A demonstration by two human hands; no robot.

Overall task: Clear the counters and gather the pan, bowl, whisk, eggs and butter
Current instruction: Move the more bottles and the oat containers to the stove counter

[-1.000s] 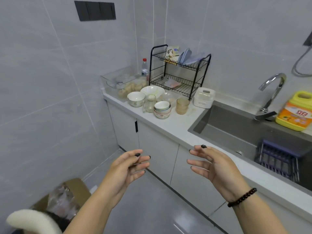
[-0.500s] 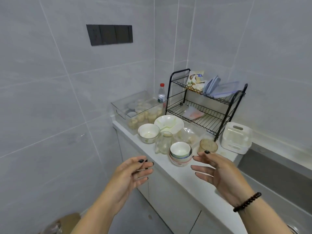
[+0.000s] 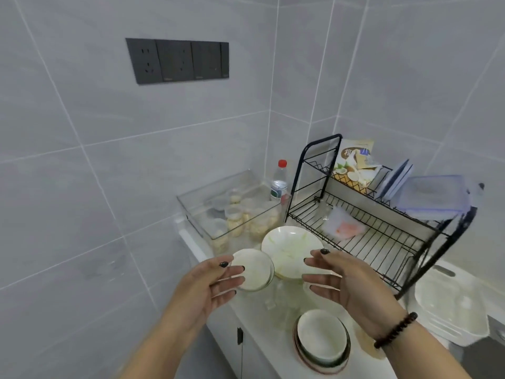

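A small white bowl [image 3: 254, 268] and a wide white bowl with green streaks [image 3: 289, 250] stand on the white counter [image 3: 269, 348]. A stack of bowls [image 3: 321, 337] sits nearer to me. My left hand [image 3: 210, 285] hovers just left of the small bowl, fingers spread and holding nothing. My right hand [image 3: 347, 283], with a bead bracelet on the wrist, is raised in front of the wide bowl, fingers relaxed and empty. Clear glassware [image 3: 284, 299] stands between my hands. No pan, whisk, eggs or butter is in view.
A black two-tier dish rack [image 3: 382, 231] holds a packet, lids and a plastic box. A clear bin [image 3: 232, 212] of small jars and a red-capped bottle [image 3: 280, 179] sit in the corner. A white plastic container [image 3: 453, 305] stands at right. Wall sockets [image 3: 177, 60] are above.
I have moved closer to the counter corner and the view has swung left, so the sink has left the frame. Both hands have reached forward towards the bowls, still empty.
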